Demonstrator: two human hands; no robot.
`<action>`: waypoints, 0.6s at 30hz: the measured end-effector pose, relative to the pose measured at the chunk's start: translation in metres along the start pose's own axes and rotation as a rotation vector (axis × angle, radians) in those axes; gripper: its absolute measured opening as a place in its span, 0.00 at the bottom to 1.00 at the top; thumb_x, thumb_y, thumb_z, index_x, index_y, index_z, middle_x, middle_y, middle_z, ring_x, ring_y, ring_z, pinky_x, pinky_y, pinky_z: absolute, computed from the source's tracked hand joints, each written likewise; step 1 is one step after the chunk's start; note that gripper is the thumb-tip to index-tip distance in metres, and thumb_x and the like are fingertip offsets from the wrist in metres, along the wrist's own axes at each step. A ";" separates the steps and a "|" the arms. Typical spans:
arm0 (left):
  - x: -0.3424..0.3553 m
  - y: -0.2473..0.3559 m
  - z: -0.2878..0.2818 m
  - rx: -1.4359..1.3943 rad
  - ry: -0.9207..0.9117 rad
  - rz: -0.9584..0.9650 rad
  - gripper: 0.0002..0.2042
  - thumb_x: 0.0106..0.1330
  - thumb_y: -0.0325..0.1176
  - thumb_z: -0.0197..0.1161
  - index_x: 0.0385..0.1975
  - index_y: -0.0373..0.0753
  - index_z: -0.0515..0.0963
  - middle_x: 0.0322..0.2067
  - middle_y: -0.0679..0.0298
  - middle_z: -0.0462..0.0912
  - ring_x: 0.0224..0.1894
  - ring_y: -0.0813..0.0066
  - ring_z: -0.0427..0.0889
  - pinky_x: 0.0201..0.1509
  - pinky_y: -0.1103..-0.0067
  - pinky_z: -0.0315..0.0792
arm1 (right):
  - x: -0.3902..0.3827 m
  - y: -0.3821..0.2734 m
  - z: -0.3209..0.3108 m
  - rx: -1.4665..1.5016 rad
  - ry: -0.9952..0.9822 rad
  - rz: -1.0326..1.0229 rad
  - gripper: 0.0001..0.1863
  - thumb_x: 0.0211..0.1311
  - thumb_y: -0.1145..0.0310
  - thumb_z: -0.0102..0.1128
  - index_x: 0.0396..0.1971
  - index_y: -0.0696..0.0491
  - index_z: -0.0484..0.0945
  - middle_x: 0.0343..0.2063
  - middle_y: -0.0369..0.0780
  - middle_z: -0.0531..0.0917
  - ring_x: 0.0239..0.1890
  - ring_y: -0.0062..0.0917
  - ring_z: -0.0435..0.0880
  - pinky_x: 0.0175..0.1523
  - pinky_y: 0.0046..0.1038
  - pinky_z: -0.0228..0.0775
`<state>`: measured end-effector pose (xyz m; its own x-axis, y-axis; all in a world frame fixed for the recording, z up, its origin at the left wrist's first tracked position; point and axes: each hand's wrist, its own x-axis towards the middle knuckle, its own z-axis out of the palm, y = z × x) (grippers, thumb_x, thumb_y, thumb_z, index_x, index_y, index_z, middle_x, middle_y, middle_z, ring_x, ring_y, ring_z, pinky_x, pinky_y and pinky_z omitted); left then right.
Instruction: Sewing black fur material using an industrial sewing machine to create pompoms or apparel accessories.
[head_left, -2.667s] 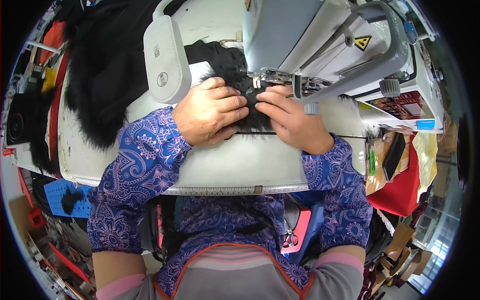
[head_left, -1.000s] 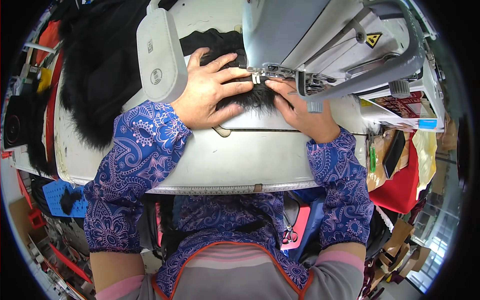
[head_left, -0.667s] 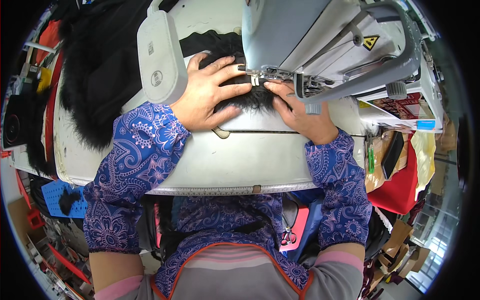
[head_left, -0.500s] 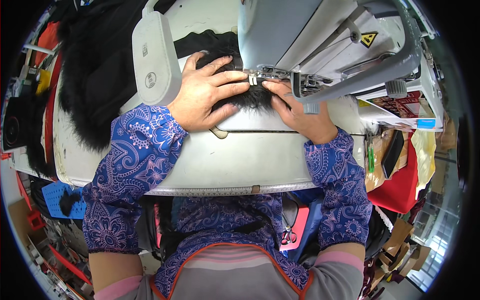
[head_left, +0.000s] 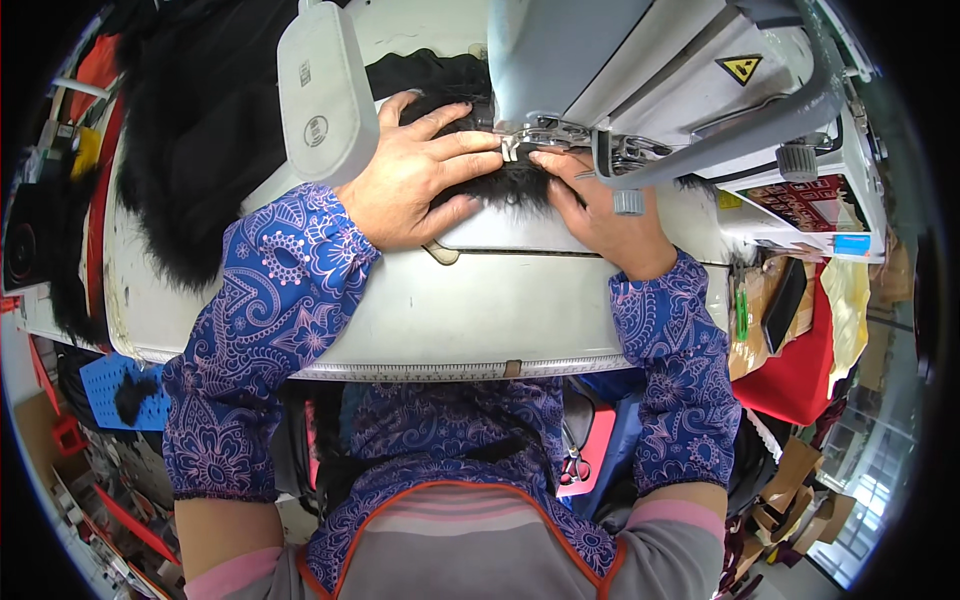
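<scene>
A piece of black furry fabric lies under the presser foot of a grey-white sewing machine. My left hand rests flat on the fabric, left of the foot, its fingers spread and pointing at the needle area. On the other side, my right hand bears on the fabric's right edge, its index fingertip close to the foot. The thumb and index finger stand apart there; its other fingers are partly hidden behind the machine's guard and knob. A dark cloth end of the piece extends behind my left hand.
A large black fur-trimmed garment is heaped at the left. A white lamp-like head hangs above my left wrist. A measuring tape runs along the table's front edge. Scissors lie below; a phone-like dark object sits at the right.
My view has shifted slightly, so the machine and lamp head appear a little further right. Both hands keep nearly the same place on the fur at the foot.
</scene>
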<state>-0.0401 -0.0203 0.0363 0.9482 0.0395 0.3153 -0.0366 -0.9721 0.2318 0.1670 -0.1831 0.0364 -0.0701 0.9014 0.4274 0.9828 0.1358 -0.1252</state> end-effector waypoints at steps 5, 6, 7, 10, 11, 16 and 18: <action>-0.001 -0.005 0.001 -0.010 0.002 0.024 0.22 0.60 0.37 0.62 0.56 0.44 0.77 0.60 0.64 0.74 0.66 0.55 0.67 0.67 0.42 0.46 | -0.001 0.005 0.004 -0.017 -0.012 0.013 0.16 0.56 0.71 0.64 0.45 0.41 0.81 0.40 0.31 0.86 0.39 0.25 0.86 0.45 0.28 0.77; -0.001 -0.006 0.000 -0.008 -0.016 0.040 0.22 0.60 0.36 0.62 0.56 0.44 0.77 0.59 0.63 0.74 0.66 0.57 0.67 0.68 0.43 0.47 | -0.001 0.006 0.004 -0.026 -0.024 0.015 0.15 0.57 0.70 0.63 0.45 0.41 0.81 0.40 0.31 0.86 0.38 0.25 0.86 0.44 0.27 0.77; -0.001 -0.005 0.000 -0.010 -0.020 0.038 0.22 0.60 0.36 0.62 0.56 0.44 0.77 0.59 0.63 0.74 0.66 0.57 0.67 0.68 0.43 0.47 | -0.003 0.007 0.005 -0.023 -0.027 0.017 0.15 0.57 0.70 0.63 0.45 0.41 0.81 0.40 0.31 0.86 0.38 0.25 0.86 0.44 0.27 0.77; 0.001 -0.003 -0.001 0.031 0.019 0.068 0.21 0.58 0.33 0.63 0.54 0.44 0.78 0.56 0.63 0.76 0.63 0.60 0.70 0.66 0.49 0.53 | -0.008 0.015 0.006 -0.055 -0.095 0.043 0.15 0.57 0.70 0.63 0.46 0.41 0.80 0.40 0.30 0.86 0.37 0.25 0.86 0.43 0.26 0.77; 0.003 -0.005 0.001 0.045 0.072 0.083 0.19 0.56 0.31 0.64 0.51 0.44 0.79 0.52 0.64 0.78 0.60 0.63 0.73 0.64 0.53 0.57 | -0.008 0.018 0.009 -0.043 -0.100 0.050 0.15 0.57 0.70 0.63 0.46 0.41 0.80 0.40 0.30 0.86 0.37 0.25 0.86 0.43 0.26 0.77; 0.003 -0.012 0.007 0.113 0.269 0.099 0.14 0.48 0.31 0.68 0.37 0.41 0.80 0.36 0.66 0.81 0.46 0.70 0.80 0.57 0.65 0.65 | 0.000 -0.004 -0.002 0.106 -0.095 0.086 0.15 0.57 0.71 0.63 0.45 0.44 0.80 0.44 0.33 0.85 0.41 0.28 0.85 0.46 0.28 0.77; 0.005 -0.003 0.002 0.128 0.229 0.177 0.14 0.48 0.31 0.69 0.36 0.41 0.81 0.36 0.66 0.82 0.46 0.70 0.81 0.56 0.67 0.67 | -0.001 -0.009 0.001 0.160 -0.094 -0.065 0.15 0.54 0.73 0.64 0.44 0.50 0.79 0.48 0.37 0.81 0.47 0.31 0.83 0.50 0.30 0.76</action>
<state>-0.0344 -0.0171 0.0359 0.8345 -0.0955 0.5426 -0.1407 -0.9892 0.0422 0.1584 -0.1845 0.0359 -0.1552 0.9221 0.3545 0.9365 0.2515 -0.2443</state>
